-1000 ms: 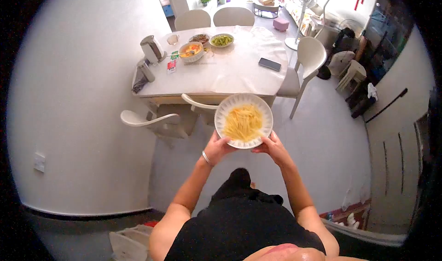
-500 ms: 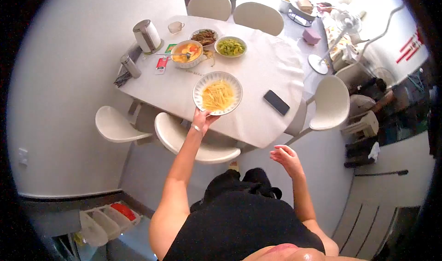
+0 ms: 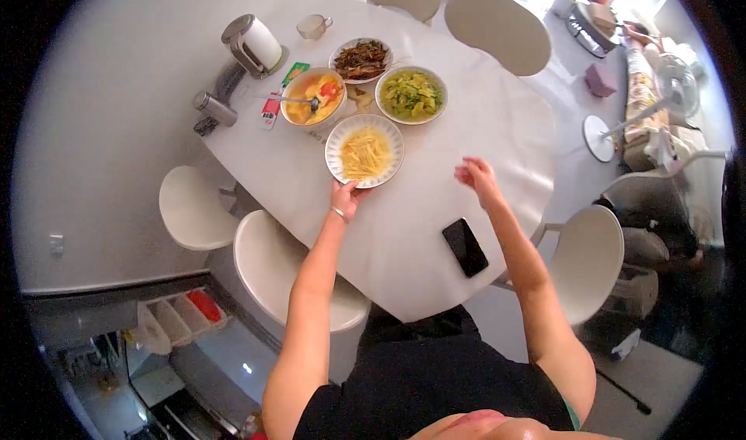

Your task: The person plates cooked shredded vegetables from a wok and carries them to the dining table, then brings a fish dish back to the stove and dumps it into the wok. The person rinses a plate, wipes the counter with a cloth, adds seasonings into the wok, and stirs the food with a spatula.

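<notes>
A white fluted dish [image 3: 333, 154] with pale yellow shredded strips [image 3: 365, 154] is in front of me at the table. My left hand [image 3: 350, 198] grips its near rim. Just beyond it stand a bowl of soup [image 3: 291, 114] with red and yellow pieces and a spoon [image 3: 314, 104], a plate of green vegetables [image 3: 412, 95] and a plate of dark brown food [image 3: 361, 59]. My right hand [image 3: 475, 177] hovers over the tabletop to the right of the dish, holding nothing, its fingers loosely bent. A black phone [image 3: 465, 247] lies nearer me, left of my right forearm.
The pale-covered table [image 3: 489, 129] has an electric kettle [image 3: 252, 45], a glass cup [image 3: 313, 27], a metal flask [image 3: 215, 108] and a red-and-white packet [image 3: 270, 111] at its left. White chairs [image 3: 587, 265] surround it. A standing fan [image 3: 678, 90] is at the right.
I have moved closer to the table and the view has turned. My left hand has brought the dish nearer the other dishes. My right hand has come forward over the table.
</notes>
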`<state>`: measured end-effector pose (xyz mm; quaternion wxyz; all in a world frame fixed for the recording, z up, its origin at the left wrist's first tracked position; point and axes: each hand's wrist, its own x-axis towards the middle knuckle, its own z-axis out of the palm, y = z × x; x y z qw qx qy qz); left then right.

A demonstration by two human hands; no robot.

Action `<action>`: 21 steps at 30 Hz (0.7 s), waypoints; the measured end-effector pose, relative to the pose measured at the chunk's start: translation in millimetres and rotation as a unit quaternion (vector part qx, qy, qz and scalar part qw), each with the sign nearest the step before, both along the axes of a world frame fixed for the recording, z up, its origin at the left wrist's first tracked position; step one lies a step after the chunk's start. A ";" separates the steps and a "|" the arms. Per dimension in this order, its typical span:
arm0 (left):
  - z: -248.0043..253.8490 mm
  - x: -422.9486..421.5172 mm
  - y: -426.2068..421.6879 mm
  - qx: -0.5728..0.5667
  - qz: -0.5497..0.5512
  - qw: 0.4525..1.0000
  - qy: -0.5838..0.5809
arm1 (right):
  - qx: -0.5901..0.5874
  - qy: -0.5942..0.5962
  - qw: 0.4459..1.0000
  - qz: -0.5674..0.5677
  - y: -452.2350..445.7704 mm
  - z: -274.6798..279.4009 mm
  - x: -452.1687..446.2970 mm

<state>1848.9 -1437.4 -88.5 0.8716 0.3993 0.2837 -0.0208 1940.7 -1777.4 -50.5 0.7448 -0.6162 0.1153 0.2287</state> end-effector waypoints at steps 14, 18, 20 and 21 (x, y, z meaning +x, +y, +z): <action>-2.5 15.5 -9.9 -0.010 -0.012 0.999 0.035 | -0.004 -0.017 1.000 -0.019 56.6 -50.8 180.1; 9.7 20.3 -8.9 0.013 -0.012 0.999 0.049 | -0.016 -0.064 0.998 -0.022 55.4 -50.0 187.8; 6.0 23.8 -3.9 0.025 -0.030 0.998 0.055 | -0.038 -0.080 0.996 -0.013 54.2 -47.6 190.8; 5.9 26.5 -2.7 0.031 -0.035 0.997 0.067 | -0.032 -0.075 0.997 -0.014 53.9 -44.9 191.5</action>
